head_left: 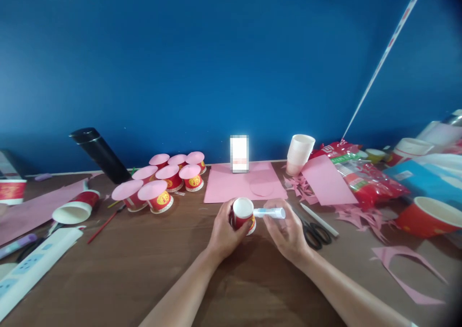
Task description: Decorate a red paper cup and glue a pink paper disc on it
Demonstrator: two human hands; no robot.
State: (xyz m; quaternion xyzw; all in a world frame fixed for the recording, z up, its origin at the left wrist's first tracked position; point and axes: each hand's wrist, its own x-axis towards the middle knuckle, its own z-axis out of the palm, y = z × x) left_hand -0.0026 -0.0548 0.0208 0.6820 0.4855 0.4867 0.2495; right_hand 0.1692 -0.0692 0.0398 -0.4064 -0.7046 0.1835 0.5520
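My left hand (225, 233) is wrapped round a red and white paper cup (243, 207), which stands upside down with its pale base facing up. In my right hand (288, 233) a glue stick (272, 213) lies sideways between thumb and fingers. Its left end is at the cup's upper right edge; whether it touches I cannot tell. Behind the hands lies a sheet of pink paper (224, 185) with a cut pink circle (262, 187) on it. To the left stand several upturned red cups (162, 200), each topped with a pink paper disc (152, 190).
Black-handled scissors (314, 234) and a white pen-like stick (321, 220) lie right of my right hand. Pink scraps (364, 219), a cup stack (300, 151) and a red packet (364, 178) are beyond. Leftward are a black flask (103, 154), a tipped cup (81, 207) and a power strip (39, 264).
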